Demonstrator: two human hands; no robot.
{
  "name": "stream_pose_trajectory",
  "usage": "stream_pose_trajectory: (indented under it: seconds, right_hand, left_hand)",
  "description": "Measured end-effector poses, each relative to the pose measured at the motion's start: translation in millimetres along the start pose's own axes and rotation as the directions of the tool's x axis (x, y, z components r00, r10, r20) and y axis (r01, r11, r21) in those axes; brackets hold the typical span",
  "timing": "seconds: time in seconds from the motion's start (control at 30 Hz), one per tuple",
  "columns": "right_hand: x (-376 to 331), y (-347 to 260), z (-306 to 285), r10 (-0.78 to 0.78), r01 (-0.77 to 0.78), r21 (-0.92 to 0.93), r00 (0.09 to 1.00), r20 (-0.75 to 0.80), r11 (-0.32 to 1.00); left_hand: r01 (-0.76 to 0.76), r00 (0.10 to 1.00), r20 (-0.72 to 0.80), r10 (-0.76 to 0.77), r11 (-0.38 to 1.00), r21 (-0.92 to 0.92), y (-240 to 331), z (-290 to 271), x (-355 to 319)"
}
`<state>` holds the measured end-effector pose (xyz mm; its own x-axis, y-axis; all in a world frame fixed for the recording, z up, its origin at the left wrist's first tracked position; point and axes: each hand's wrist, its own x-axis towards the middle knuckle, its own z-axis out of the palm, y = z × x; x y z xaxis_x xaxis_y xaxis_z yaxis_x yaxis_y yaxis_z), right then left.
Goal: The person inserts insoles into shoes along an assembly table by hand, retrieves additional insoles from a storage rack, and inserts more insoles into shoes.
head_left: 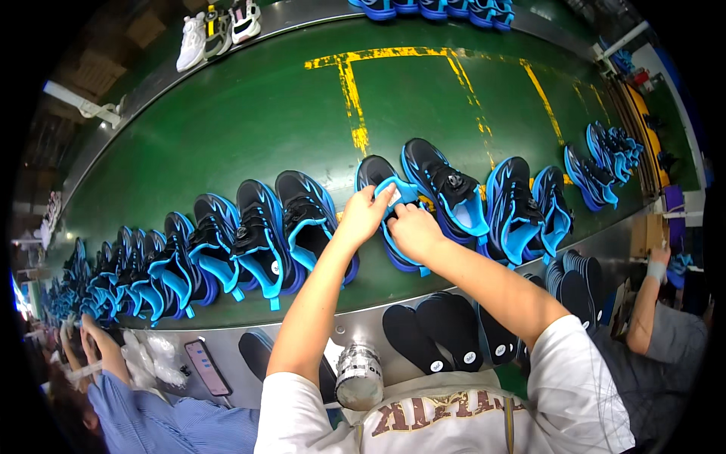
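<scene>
Left fingers (369, 197) are pinching the light-blue fabric flap (404, 189) of a black-and-blue sneaker (373, 169) resting on the green desk (249, 129). Right fingers (404, 215) are curling over that sneaker, though whether they are pinching anything cannot be told.

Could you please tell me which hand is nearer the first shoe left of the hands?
Left. The left hand is just right of that shoe; the right hand is farther right.

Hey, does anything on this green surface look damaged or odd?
Yes, the yellow lines on the green surface, beyond the shoe being handled, look worn: edges are ragged and patches are missing, with green showing through.
</scene>
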<state>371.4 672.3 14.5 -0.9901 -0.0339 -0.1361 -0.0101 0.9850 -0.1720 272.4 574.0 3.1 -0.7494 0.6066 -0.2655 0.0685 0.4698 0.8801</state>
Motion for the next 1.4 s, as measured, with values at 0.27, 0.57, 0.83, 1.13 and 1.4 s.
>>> stream_pose_trajectory:
  seconds: [0.27,0.57,0.83,1.13,1.4]
  right_hand:
    - [4.3,7.3,-26.2,0.068,0.014,-0.126,0.777,0.626,0.992]
    - [18.3,13.4,-28.0,-0.148,0.374,-0.13,0.628,0.764,0.918]
    - [-10.6,-4.5,-71.1,-0.205,0.339,0.006,0.556,0.806,0.941]
    - [-114.1,17.6,-13.4,-0.05,0.199,0.342,0.915,-0.399,0.918]
    - [-194.9,16.2,-19.2,0.18,-0.057,0.352,0.927,-0.328,0.934]
  left_hand:
    - [-0.013,0.995,0.1,0.021,0.997,-0.079,6.3,3.0,-15.5]
    - [0.031,0.994,0.106,-0.015,0.988,-0.153,8.8,3.0,-21.6]
    - [-0.34,0.847,-0.136,0.513,0.722,0.602,13.8,-3.2,-24.8]
    - [-0.284,0.959,0.132,0.252,0.802,0.526,38.7,-8.2,-24.2]
    - [-0.424,0.885,0.092,0.456,0.71,0.562,59.9,-28.3,-68.4]
